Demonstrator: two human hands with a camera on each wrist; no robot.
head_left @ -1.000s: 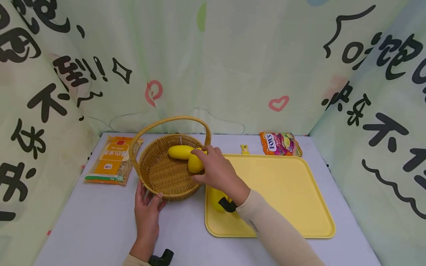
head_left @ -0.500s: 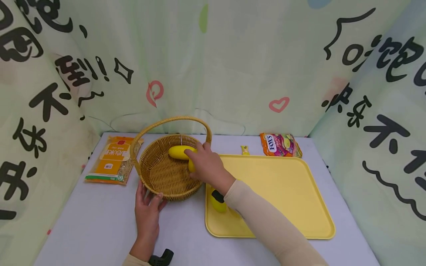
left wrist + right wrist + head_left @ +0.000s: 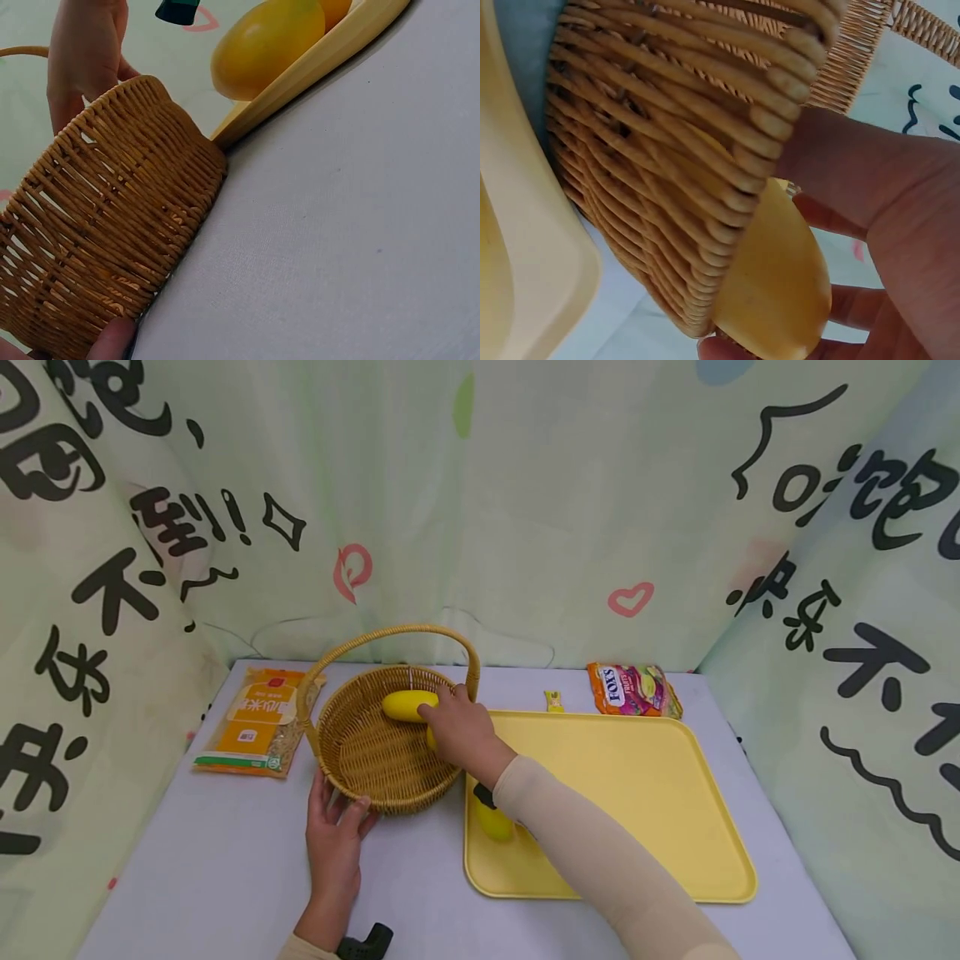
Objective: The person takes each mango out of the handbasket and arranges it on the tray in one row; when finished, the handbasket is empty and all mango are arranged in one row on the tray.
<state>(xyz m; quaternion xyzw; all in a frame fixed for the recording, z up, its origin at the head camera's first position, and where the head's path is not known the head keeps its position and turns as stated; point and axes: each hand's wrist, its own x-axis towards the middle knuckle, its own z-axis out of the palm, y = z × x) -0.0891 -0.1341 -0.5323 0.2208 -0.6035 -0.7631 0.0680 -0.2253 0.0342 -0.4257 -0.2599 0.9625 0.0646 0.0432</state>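
A round wicker basket (image 3: 363, 752) with a tall arched handle stands left of the table's middle. My left hand (image 3: 335, 839) holds its near left side, the thumb (image 3: 112, 339) low on the wicker. Reaching over the basket's right rim, my right hand (image 3: 467, 735) grips a smooth, yellow, mango-like fruit (image 3: 776, 277) just inside. In the head view that hand covers most of the fruit. Another yellow fruit (image 3: 407, 705), longer, lies at the back of the basket. On the tray's left end, partly under my right wrist, sits one more yellow fruit (image 3: 493, 823).
A yellow tray (image 3: 622, 810) lies right of the basket, its left edge close to it. Behind the tray are a colourful candy bag (image 3: 633, 689) and a small yellow packet (image 3: 553, 701). An orange-labelled grain bag (image 3: 251, 722) lies at the left. Printed curtains surround the table.
My right hand has moved slightly left and farther over the basket's rim, covering more of the fruit it grips. My left hand and the basket stay in place.
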